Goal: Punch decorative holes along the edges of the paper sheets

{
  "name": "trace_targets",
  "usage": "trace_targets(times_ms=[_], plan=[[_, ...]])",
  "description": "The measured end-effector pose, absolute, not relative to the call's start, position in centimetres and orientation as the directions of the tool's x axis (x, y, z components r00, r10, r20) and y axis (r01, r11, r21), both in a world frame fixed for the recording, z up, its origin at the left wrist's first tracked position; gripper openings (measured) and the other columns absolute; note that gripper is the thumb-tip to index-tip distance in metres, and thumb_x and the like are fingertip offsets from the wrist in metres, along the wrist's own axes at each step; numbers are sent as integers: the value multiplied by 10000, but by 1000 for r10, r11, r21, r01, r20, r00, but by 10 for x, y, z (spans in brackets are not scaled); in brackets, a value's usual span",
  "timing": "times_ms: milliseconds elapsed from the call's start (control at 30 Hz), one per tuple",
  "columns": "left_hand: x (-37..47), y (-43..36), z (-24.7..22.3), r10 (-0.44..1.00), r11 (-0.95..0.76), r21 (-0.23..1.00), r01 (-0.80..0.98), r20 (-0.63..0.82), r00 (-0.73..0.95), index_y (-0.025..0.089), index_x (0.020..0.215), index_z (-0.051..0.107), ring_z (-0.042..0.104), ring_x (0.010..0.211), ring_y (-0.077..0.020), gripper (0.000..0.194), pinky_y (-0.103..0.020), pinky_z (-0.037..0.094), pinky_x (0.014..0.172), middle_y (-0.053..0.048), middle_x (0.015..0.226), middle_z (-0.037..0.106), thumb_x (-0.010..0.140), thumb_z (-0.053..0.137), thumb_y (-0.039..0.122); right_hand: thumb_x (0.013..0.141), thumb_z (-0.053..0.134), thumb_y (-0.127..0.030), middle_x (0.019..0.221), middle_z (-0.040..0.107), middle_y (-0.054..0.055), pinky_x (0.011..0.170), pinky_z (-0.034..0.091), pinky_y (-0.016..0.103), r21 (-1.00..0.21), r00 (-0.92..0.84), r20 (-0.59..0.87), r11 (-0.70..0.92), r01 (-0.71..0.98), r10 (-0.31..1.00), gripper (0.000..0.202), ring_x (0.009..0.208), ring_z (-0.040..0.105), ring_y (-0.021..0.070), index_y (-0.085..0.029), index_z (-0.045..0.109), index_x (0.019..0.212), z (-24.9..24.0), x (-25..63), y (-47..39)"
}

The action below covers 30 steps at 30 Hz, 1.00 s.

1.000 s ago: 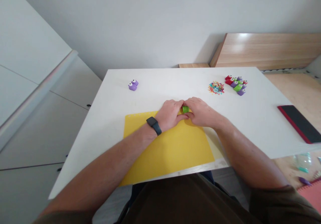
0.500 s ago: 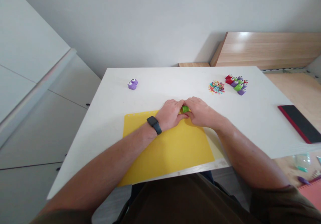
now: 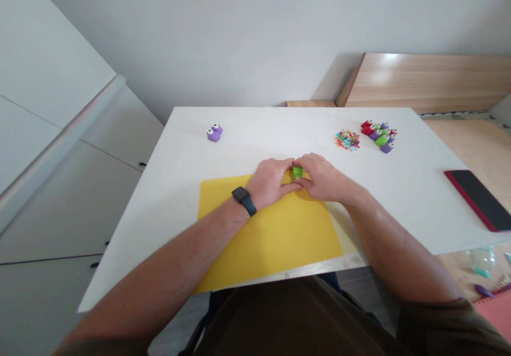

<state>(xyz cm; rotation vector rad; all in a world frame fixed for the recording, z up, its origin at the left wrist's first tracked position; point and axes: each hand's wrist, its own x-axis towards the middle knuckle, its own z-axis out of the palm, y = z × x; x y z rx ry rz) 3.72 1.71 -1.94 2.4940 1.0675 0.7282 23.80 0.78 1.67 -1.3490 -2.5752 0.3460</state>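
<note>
A small green piece (image 3: 297, 172) is held between the fingertips of both hands, above the far edge of a yellow sheet (image 3: 275, 239). My left hand (image 3: 272, 182), with a dark watch (image 3: 244, 200) on its wrist, grips it from the left. From the right, the fingers of my right hand (image 3: 320, 176) close on the same piece. The thumbs meet on its near side and the index fingers meet on its far side. The fingers hide part of the piece.
Two purple pieces with eyes (image 3: 214, 133) sit at the back left of the white table (image 3: 159, 185). At the back right are a heap of colourful bits (image 3: 347, 140) and several red, green and purple pieces with eyes (image 3: 379, 135). A black-and-red case (image 3: 479, 199) lies at the right edge.
The fingers have spread slightly, and more of the green piece shows between them. The view has shifted a little; the things on the table have not moved.
</note>
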Motion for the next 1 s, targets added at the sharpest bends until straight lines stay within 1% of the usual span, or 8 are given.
trace_targets(times_ms=[67,100,200,267,367,700,1000], plan=[[34,17,-22,746,-660,479,578,328,580,184,1259,575,667,1044,-301,555,-441,482,930,-108,1150,727,867,693,559,868,620,-248,1058,680,127,957,440,402,-312,-543,90,541,781,835,243,1054,600,283,-163,631,1095,17,241,9],[33,18,-23,748,-659,476,583,328,577,175,1268,577,666,1050,-303,548,-446,483,935,-109,1153,729,875,691,539,871,628,-260,1069,682,129,961,441,407,-315,-535,95,535,784,839,255,1059,601,285,-161,635,1106,17,243,9],[30,19,-25,755,-651,467,598,321,571,149,1287,582,666,1052,-291,443,-448,490,940,-105,1144,738,919,672,378,867,658,-283,1097,692,131,968,445,416,-331,-515,95,515,790,852,291,1065,606,286,-156,644,1128,18,248,11],[29,20,-25,762,-643,468,606,315,565,152,1282,593,672,1039,-275,368,-440,499,930,-96,1131,745,935,632,269,862,668,-284,1100,698,125,961,449,413,-346,-506,82,501,793,858,296,1051,611,280,-157,648,1129,20,250,12],[28,20,-24,769,-635,477,608,316,555,164,1265,609,680,1012,-259,323,-431,511,915,-80,1100,756,944,584,193,859,673,-287,1087,702,114,935,457,403,-363,-500,72,489,793,863,290,1017,614,269,-161,651,1119,21,252,12],[25,19,-19,776,-629,475,616,338,532,157,1202,641,686,945,-246,265,-417,519,870,-58,1024,765,951,555,170,853,680,-285,1078,709,108,924,465,399,-369,-510,74,499,784,857,278,1002,623,266,-162,665,1102,21,254,12],[25,19,-20,782,-621,484,616,328,531,170,1201,639,688,955,-241,265,-412,519,878,-59,1028,765,951,552,170,853,681,-272,1073,710,114,934,471,418,-367,-508,75,497,786,858,276,1007,627,278,-161,664,1105,20,253,13]])
